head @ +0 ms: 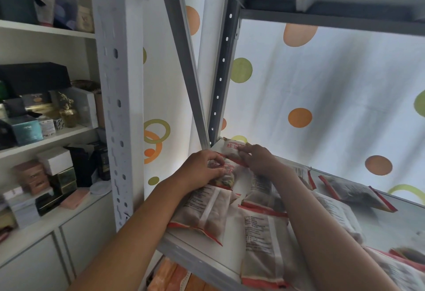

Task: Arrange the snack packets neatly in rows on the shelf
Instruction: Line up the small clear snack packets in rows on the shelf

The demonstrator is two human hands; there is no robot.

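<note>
Red-edged snack packets lie across the grey metal shelf (184,252), most of them back side up with printed text showing. Both hands reach to the far left corner of the shelf, near the perforated upright post (220,79). The left hand (202,168) has its fingers curled over a packet (226,176) with a colourful front, pinching its top edge. The right hand (257,158) pinches the corner packet (231,149), which shows red lettering and sits against the post at the back. Just in front of the left hand lies a packet (204,217) whose lower corner overhangs the shelf's front edge, and beside it another packet (262,244) lies lengthwise under the right forearm. Farther right, one packet (354,193) rests apart near the dotted curtain (322,88). A white cabinet (46,143) on the left holds boxes and jars.
</note>
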